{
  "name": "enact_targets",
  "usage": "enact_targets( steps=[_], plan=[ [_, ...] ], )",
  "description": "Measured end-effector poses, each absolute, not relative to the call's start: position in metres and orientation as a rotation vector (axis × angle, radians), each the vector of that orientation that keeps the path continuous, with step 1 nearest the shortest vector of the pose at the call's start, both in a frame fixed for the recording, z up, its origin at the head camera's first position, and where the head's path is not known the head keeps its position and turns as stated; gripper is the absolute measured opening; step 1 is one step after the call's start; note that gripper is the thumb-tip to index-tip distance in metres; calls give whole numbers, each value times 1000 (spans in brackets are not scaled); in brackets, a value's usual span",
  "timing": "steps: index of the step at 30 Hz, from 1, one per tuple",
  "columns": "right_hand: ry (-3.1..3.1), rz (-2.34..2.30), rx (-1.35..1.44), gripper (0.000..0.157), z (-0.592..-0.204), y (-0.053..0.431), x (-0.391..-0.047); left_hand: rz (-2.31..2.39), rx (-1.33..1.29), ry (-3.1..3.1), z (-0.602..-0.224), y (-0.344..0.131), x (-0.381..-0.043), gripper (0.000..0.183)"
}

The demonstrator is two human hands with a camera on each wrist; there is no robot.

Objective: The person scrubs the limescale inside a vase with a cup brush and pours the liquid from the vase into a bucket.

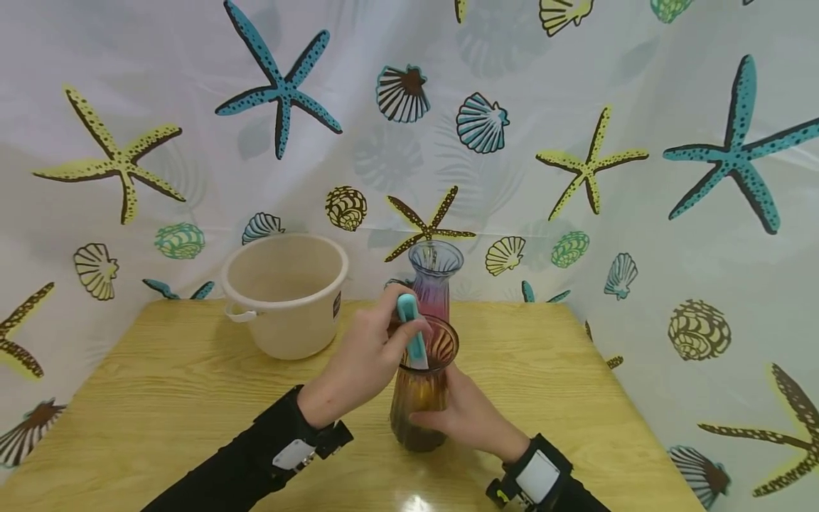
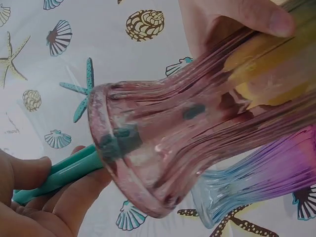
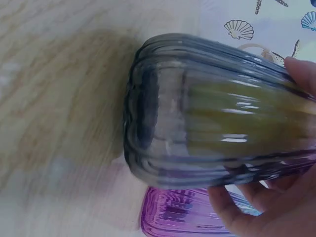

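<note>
In the head view, a ribbed glass vase (image 1: 409,419) stands roughly upright over the table, purplish at its flared rim and smoky grey at its base. My right hand (image 1: 470,412) grips its side, thumb across the front and fingers round the back. My left hand (image 1: 358,359) pinches the teal handle of a sponge bottle brush (image 1: 407,308) at the vase's mouth. The brush reaches down inside the glass; its yellow head (image 3: 232,118) shows blurred through the wall in the right wrist view. The left wrist view shows the handle (image 2: 69,173) between thumb and fingers.
Just behind the held vase stands a second ribbed vase (image 1: 436,284), blue at the top and pink-purple below. A cream bucket (image 1: 294,331) with a side handle sits at the back left of the wooden table (image 1: 192,412). A sea-patterned curtain (image 1: 409,163) hangs round the back and sides.
</note>
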State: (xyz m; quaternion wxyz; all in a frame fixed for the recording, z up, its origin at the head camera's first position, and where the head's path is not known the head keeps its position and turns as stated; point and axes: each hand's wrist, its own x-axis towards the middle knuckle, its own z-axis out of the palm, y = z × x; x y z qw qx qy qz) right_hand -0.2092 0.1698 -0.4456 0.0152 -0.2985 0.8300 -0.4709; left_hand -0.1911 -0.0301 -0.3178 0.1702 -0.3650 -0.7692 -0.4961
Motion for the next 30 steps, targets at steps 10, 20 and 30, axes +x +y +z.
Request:
enact_targets(
  steps=[10,20,30],
  plan=[
    [2777,-1238,-975,90,-437,172,-205,-1546,-934,-2051,-309,-47,-186,17],
    [2776,-1176,-1092,90,-439,165,-208,-1904,-846,-1971,-318,-67,-189,11],
    [2851,-1127,-1082,96,-441,161,-208,-1923,-758,-2066,-345,-71,-193,12]
  ],
)
